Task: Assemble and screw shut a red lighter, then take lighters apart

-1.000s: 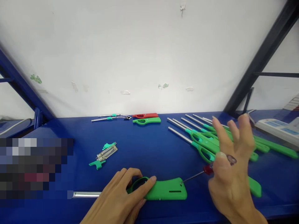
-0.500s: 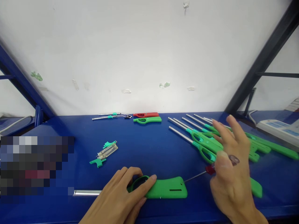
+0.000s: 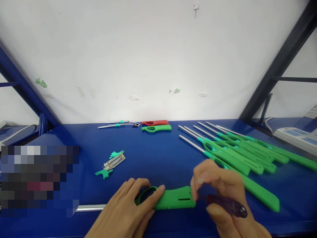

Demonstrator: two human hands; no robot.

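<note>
My left hand (image 3: 126,206) is closed around a green long-necked lighter (image 3: 173,198) that lies along the front of the table, its metal tube (image 3: 90,208) pointing left. The thumb and fingers press around its trigger loop. At the lighter's butt end, my right hand (image 3: 230,185) touches the plastic with its fingertips. Across that hand's thumb lies a screwdriver (image 3: 234,206) with a dark red, see-through handle; its end points toward me and its shaft is mostly hidden. Beyond the right hand lies another green lighter (image 3: 262,193), partly covered by the fingers.
Several finished-looking green lighters (image 3: 228,155) fan out at the right. Clear inner parts with teal triggers (image 3: 115,161) lie left of centre. Red (image 3: 158,122) and green (image 3: 160,127) handle shells and thin rods (image 3: 110,126) sit along the wall. A blurred-out patch (image 3: 37,178) covers the left.
My right hand has swung left and down from above the lighters to the butt end, turning the screwdriver handle toward me. My left hand keeps its hold.
</note>
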